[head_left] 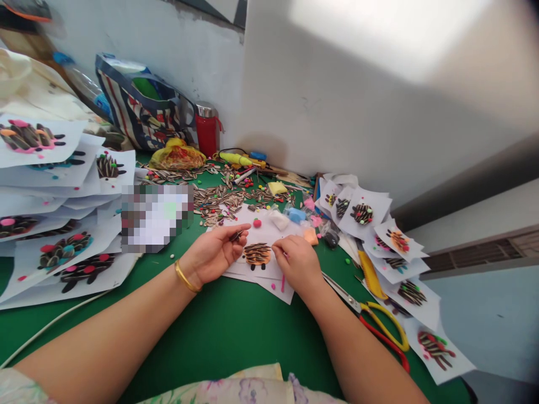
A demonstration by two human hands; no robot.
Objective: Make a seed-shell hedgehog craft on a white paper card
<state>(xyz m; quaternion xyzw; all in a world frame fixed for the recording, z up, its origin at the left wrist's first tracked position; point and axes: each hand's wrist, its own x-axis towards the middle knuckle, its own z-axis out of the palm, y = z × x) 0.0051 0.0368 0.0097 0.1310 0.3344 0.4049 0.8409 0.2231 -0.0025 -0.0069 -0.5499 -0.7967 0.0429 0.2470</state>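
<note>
The paper (268, 233) looks matt, the scissor blades (346, 295) shiny metal.

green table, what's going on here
A person's left hand holds some dark seeds, while the right hand is at the edge of an orange, seed-covered figure on white paper. Whether the right hand grips anything is unclear. Loose seeds lie beyond, and similar figures on paper lie to both sides.

The place seemed a makeshift craft corner: striped seeds (219, 199) and coloured clay lumps (296, 215) littered the green table (252, 325), scissors (360, 307) lay on its right side, and decorated paper sheets (362, 213) crowded both its ends.
</note>
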